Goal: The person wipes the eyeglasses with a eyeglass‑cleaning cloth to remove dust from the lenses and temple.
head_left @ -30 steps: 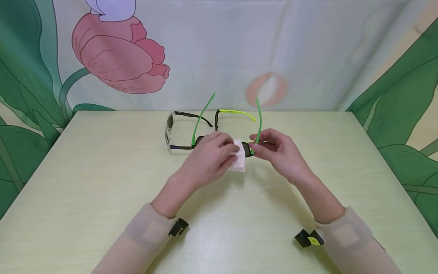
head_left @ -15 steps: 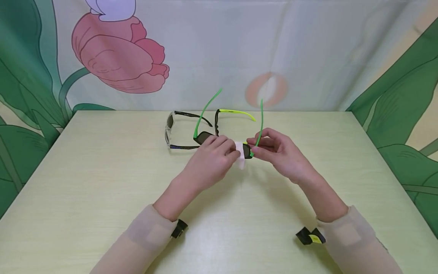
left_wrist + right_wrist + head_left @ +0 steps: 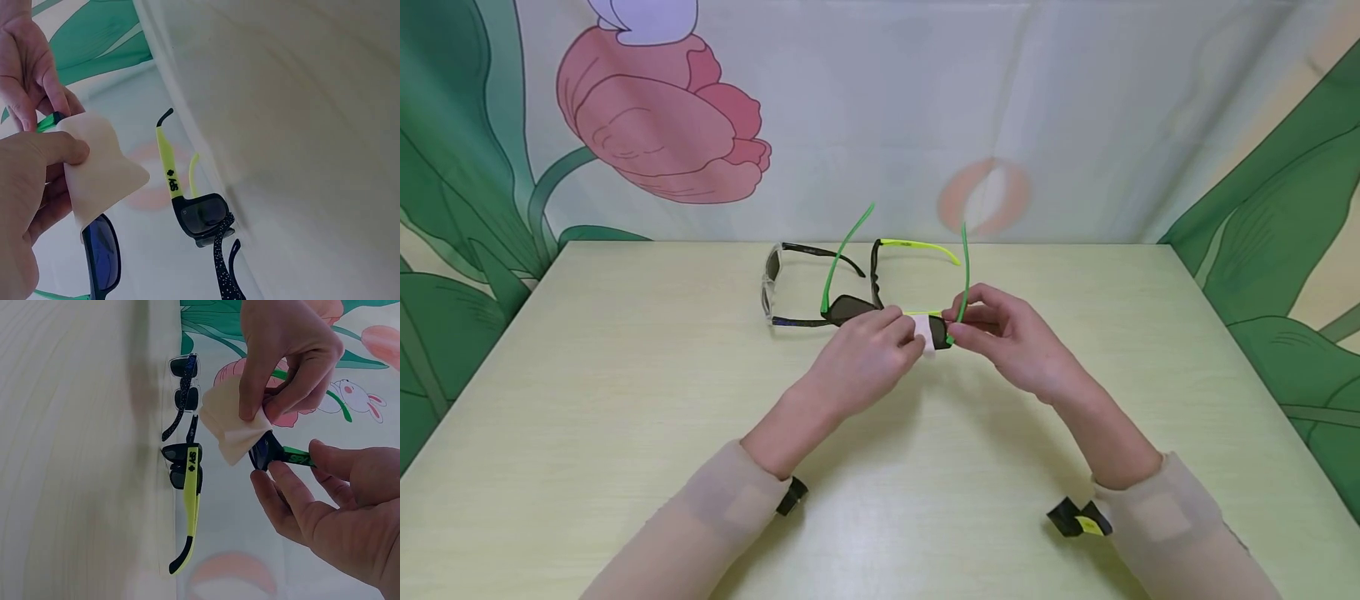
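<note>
Sunglasses with a black front and green temples (image 3: 852,308) are held up over the table, temples pointing away. My right hand (image 3: 1011,342) pinches them at the right hinge, with its fingers (image 3: 284,487) by the lens edge. A pale cloth (image 3: 97,165) is folded over the lens on that side. My left hand (image 3: 868,358) pinches the cloth against this lens, thumb on the near face in the left wrist view. The other lens (image 3: 105,253) is uncovered and dark blue there. The cloth and left hand hide the middle of the frame.
Behind the held pair, clear-framed sunglasses with dark temples (image 3: 772,279) stand on the table (image 3: 625,400). Beside them is a black pair with yellow temples (image 3: 190,506), partly hidden in the head view. A printed curtain (image 3: 865,108) hangs at the table's back edge.
The left hand has shifted slightly with the cloth over the lens, and less cloth hangs below. The sunglasses tilted up at the left and came back down; the right hand keeps its grip.
</note>
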`<state>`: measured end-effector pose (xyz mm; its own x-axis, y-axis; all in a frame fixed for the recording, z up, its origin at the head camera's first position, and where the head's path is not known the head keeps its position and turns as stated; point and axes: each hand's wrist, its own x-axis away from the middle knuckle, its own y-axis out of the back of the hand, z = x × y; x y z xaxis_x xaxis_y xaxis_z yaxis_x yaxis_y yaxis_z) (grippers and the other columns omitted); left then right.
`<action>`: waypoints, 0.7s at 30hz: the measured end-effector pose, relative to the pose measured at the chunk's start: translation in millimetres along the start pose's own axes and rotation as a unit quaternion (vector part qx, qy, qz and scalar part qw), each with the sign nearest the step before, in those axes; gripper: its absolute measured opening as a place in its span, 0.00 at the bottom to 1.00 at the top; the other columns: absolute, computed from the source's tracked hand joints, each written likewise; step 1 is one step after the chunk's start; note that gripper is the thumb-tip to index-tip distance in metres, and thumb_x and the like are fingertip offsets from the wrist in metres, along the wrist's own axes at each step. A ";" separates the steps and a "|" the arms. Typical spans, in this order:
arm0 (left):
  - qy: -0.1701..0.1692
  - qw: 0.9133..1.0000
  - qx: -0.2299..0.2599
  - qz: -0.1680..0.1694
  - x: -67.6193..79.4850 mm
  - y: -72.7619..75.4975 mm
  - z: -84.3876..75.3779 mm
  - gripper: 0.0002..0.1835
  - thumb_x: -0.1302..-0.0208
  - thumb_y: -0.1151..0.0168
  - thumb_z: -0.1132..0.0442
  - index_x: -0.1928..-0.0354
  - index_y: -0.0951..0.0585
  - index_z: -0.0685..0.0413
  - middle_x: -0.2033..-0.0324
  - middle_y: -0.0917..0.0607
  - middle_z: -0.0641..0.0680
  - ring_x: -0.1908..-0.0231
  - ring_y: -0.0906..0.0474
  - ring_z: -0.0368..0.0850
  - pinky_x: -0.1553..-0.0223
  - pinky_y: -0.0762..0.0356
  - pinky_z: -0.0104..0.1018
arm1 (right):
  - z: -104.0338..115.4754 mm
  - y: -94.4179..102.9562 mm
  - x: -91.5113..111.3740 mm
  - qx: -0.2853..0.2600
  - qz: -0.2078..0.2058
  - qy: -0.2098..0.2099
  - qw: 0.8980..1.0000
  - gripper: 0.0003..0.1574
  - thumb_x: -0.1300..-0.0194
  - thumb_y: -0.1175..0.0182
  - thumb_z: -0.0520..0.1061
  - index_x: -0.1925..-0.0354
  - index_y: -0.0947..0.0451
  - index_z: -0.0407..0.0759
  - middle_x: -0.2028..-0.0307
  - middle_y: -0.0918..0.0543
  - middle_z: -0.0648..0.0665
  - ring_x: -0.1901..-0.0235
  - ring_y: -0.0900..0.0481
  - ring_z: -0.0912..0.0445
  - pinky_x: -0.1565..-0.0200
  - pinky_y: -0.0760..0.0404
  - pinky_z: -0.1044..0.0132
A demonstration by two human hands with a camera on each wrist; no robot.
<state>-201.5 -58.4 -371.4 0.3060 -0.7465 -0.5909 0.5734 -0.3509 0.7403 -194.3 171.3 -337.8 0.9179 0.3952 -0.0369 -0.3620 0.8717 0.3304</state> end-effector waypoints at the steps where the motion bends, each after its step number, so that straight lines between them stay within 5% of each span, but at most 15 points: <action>1: 0.000 1.000 -0.002 0.001 0.2 0.3 0.0 0.07 0.42 0.29 0.76 0.70 0.13 0.57 0.74 0.21 0.52 0.73 0.30 0.45 0.74 0.28 0.31 | 0.3 -0.2 0.1 0.001 0.000 -0.001 1.000 0.07 0.26 0.38 0.39 0.52 0.25 0.40 0.47 0.14 0.41 0.48 0.16 0.49 0.42 0.22 0.51; 10: 0.032 0.999 0.017 0.019 0.0 1.9 -1.1 0.07 0.39 0.32 0.76 0.66 0.13 0.57 0.69 0.19 0.52 0.68 0.26 0.48 0.69 0.27 0.34 | -1.1 1.1 0.0 0.005 -0.003 -0.004 1.000 0.07 0.26 0.37 0.40 0.53 0.24 0.41 0.44 0.15 0.40 0.47 0.17 0.50 0.39 0.24 0.49; 16: 0.064 0.993 0.074 0.072 -6.5 8.7 2.3 0.05 0.38 0.27 0.71 0.62 0.11 0.56 0.64 0.16 0.52 0.61 0.24 0.50 0.58 0.23 0.36 | -2.4 3.1 -0.1 0.018 -0.013 -0.008 1.000 0.07 0.26 0.36 0.41 0.53 0.23 0.42 0.45 0.15 0.41 0.47 0.17 0.50 0.41 0.25 0.48; 21: 0.072 0.987 0.074 0.122 -11.0 15.3 7.9 0.08 0.38 0.28 0.72 0.58 0.10 0.55 0.60 0.15 0.53 0.56 0.23 0.51 0.53 0.23 0.38 | -2.9 3.9 -1.2 0.011 -0.016 -0.011 1.000 0.08 0.26 0.36 0.42 0.52 0.23 0.41 0.45 0.15 0.40 0.47 0.17 0.49 0.40 0.25 0.49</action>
<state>-202.1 -60.0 -351.0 0.5326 -0.7346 -0.4204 0.3545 -0.2574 0.8989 -197.2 175.0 -339.1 0.9326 0.3599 -0.0267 -0.3286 0.8775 0.3492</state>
